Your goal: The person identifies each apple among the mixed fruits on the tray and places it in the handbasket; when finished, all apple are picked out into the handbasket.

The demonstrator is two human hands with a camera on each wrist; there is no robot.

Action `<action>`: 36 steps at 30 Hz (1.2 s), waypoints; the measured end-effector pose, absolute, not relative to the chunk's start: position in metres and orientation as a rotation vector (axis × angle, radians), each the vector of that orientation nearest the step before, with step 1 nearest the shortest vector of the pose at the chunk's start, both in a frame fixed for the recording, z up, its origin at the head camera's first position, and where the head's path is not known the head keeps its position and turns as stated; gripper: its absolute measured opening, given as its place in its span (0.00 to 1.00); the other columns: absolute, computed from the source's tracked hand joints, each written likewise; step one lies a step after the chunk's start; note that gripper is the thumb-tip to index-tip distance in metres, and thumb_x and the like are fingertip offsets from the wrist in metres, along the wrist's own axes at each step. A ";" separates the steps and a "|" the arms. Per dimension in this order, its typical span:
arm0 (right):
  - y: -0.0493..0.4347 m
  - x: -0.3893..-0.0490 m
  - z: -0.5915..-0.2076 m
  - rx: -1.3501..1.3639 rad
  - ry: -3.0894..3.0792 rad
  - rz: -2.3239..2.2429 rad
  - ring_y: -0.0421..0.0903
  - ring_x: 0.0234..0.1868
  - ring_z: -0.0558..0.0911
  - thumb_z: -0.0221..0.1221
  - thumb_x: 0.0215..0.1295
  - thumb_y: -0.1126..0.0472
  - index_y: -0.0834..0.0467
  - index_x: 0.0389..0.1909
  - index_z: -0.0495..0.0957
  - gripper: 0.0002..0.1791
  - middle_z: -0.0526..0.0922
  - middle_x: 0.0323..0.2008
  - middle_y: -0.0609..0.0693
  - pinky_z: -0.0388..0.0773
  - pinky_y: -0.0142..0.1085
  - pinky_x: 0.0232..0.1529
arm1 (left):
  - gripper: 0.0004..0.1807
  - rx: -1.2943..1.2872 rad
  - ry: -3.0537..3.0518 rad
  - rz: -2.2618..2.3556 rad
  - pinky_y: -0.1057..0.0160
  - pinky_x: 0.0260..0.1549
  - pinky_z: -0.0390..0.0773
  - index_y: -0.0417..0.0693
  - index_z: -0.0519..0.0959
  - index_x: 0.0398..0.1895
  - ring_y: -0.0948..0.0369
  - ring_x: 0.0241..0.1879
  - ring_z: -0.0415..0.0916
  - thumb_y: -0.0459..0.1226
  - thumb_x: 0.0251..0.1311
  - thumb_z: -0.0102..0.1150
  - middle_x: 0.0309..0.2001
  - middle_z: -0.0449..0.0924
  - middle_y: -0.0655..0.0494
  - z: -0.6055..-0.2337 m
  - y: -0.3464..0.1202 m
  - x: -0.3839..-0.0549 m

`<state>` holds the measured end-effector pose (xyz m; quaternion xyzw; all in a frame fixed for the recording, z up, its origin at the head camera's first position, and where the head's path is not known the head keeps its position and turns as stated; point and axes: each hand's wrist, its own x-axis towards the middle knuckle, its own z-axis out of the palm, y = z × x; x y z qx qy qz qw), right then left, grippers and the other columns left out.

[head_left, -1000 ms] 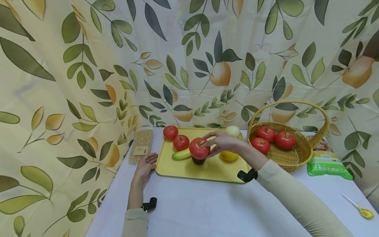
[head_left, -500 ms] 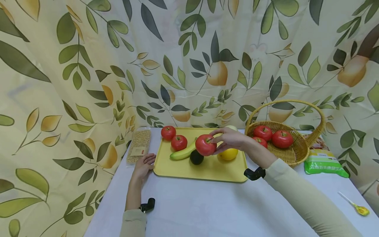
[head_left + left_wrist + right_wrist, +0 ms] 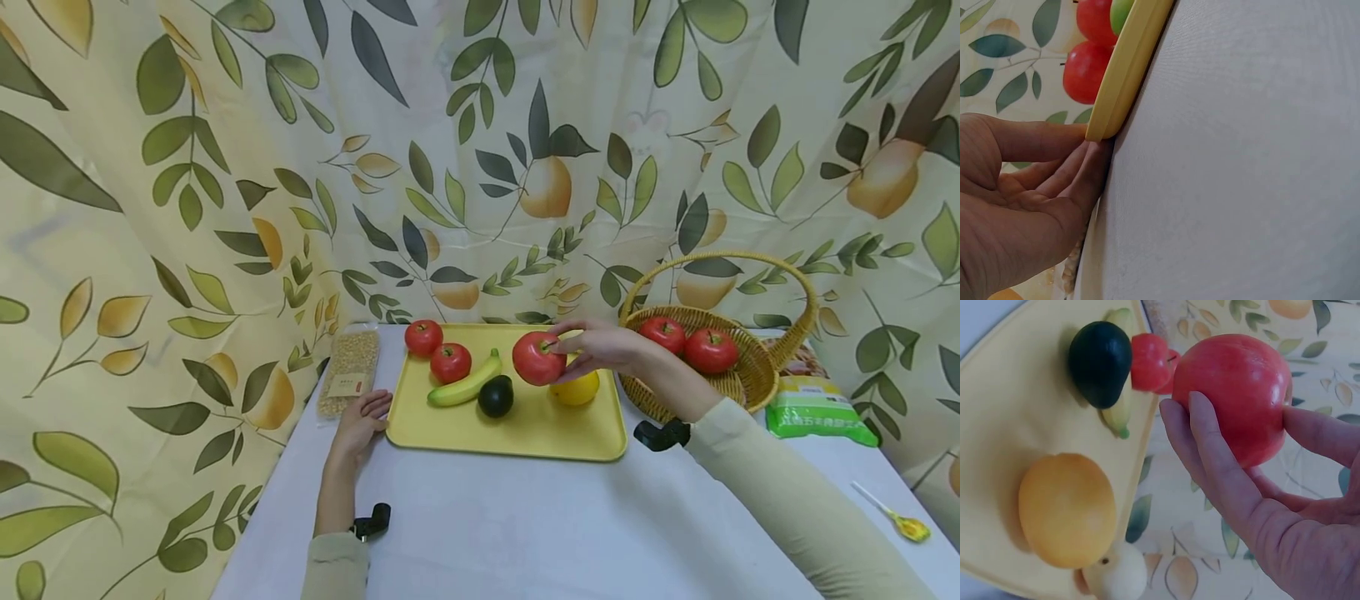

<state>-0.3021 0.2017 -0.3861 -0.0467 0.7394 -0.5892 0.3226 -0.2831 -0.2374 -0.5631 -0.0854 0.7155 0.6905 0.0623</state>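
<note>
In the head view, my right hand [image 3: 600,346] holds a red apple [image 3: 536,358] above the yellow tray [image 3: 427,429]. The right wrist view has thumb and fingers around this apple [image 3: 1232,394]. My left hand [image 3: 362,427] lies at the tray's left edge, its thumb touching the rim [image 3: 1113,100] in the left wrist view. On the tray are two red apples [image 3: 451,363], a yellow-green banana [image 3: 465,385], a dark green avocado [image 3: 496,397] and a yellow-orange fruit [image 3: 576,388]. A pale round fruit [image 3: 1119,572] shows in the right wrist view.
At the right stands a wicker basket [image 3: 738,392] with a tall handle and red apples [image 3: 711,351] inside. Beside it lies a green food packet [image 3: 817,408]. A small spoon [image 3: 907,527] lies far right; a bag of grain [image 3: 352,367] lies left of the tray.
My right hand has carried the apple rightward, away from over the banana and avocado, which now show fully. My left hand stays at the tray's edge. The head view has shifted slightly.
</note>
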 end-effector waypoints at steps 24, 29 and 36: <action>0.254 -0.300 -0.375 -0.078 1.998 -1.604 0.65 0.55 0.85 0.57 0.77 0.64 0.68 0.79 0.53 0.36 0.65 0.70 0.73 0.82 0.53 0.58 | 0.36 -0.246 2.148 2.089 0.58 0.62 0.78 0.28 0.65 0.73 0.40 0.72 0.67 0.12 0.58 0.48 0.72 0.68 0.30 -0.562 -0.238 -0.281; 0.266 -0.300 -0.374 -0.072 2.013 -1.609 0.65 0.55 0.84 0.57 0.77 0.63 0.69 0.78 0.54 0.36 0.64 0.69 0.73 0.84 0.51 0.56 | 0.36 -0.251 2.154 2.081 0.60 0.61 0.79 0.29 0.65 0.74 0.41 0.72 0.68 0.12 0.58 0.48 0.72 0.68 0.31 -0.562 -0.238 -0.282; 0.283 -0.299 -0.375 -0.056 2.022 -1.621 0.66 0.55 0.84 0.55 0.77 0.64 0.69 0.80 0.50 0.37 0.59 0.72 0.76 0.83 0.53 0.55 | 0.36 -0.257 2.159 2.069 0.60 0.61 0.79 0.29 0.65 0.74 0.41 0.73 0.67 0.12 0.59 0.48 0.72 0.68 0.31 -0.561 -0.237 -0.281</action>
